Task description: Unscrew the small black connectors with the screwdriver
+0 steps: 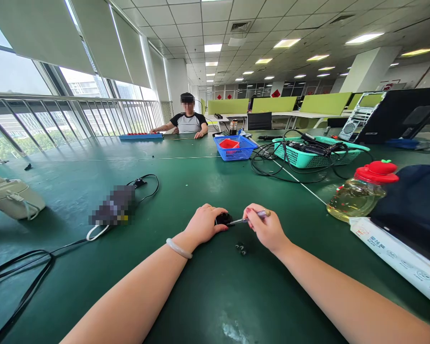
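Observation:
My left hand (205, 222) rests on the green table (200, 286) and grips a small black object (223, 219), mostly hidden under the fingers. My right hand (267, 229) pinches a thin silver screwdriver (252, 218) whose tip points left and touches the black object. A few tiny dark screws (241, 248) lie on the table just below and between both hands. A pale bangle (179, 248) circles my left wrist.
A bottle with a red lid (361, 191) lies at right beside a dark bag (412, 210) and a white pack (394, 253). Blue basket (234, 148) and teal basket (308, 153) with cables stand farther back. Black cables (21, 272) trail left. A person (188, 122) sits at the far end.

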`<state>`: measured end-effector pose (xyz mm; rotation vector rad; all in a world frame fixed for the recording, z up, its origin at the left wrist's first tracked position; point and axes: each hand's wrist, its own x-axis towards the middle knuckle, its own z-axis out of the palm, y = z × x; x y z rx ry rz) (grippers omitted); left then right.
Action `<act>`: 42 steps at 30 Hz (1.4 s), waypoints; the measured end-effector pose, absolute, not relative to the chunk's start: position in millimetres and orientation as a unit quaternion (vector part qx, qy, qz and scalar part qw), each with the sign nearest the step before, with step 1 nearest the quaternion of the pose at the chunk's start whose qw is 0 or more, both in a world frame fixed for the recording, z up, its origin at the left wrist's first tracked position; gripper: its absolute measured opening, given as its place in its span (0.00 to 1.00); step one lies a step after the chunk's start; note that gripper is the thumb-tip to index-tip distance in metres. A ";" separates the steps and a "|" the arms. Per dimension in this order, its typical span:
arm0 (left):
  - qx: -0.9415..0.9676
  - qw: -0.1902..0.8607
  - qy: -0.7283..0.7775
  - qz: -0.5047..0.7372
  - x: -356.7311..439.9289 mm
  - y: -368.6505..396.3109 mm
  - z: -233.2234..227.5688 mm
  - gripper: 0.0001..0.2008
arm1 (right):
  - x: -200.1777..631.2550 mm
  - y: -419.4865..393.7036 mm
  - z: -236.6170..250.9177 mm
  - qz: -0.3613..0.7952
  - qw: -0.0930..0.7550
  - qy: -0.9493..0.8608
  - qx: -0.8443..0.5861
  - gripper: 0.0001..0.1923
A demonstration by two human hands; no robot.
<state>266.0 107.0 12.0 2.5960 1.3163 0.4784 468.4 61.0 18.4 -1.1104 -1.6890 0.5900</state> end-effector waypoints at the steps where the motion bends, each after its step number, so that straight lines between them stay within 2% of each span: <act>1: 0.876 0.099 0.444 0.162 265.8 107.3 11.5 0.22 | 469.9 62.0 17.8 0.251 0.516 -0.674 -0.466 0.18; 4: 0.876 0.104 0.442 0.166 265.6 108.2 10.2 0.21 | 471.6 64.5 15.5 0.253 0.541 -0.638 -0.487 0.19; 12: 0.878 0.103 0.434 0.174 266.0 107.4 9.9 0.20 | 467.3 67.6 10.2 0.285 0.492 -0.664 -0.485 0.19; 17: 0.875 0.109 0.437 0.177 266.0 105.1 11.7 0.18 | 469.3 65.6 13.5 0.276 0.535 -0.624 -0.497 0.20; 27: 0.876 0.115 0.434 0.178 266.5 103.8 11.9 0.18 | 469.7 80.3 4.6 0.367 0.523 -0.585 -0.500 0.23; 37: 0.878 0.112 0.428 0.181 265.9 104.2 11.4 0.18 | 470.4 75.1 11.7 0.308 0.465 -0.650 -0.516 0.16; 42: 0.876 0.112 0.431 0.183 265.4 104.2 10.8 0.17 | 469.7 73.9 12.7 0.313 0.508 -0.609 -0.522 0.18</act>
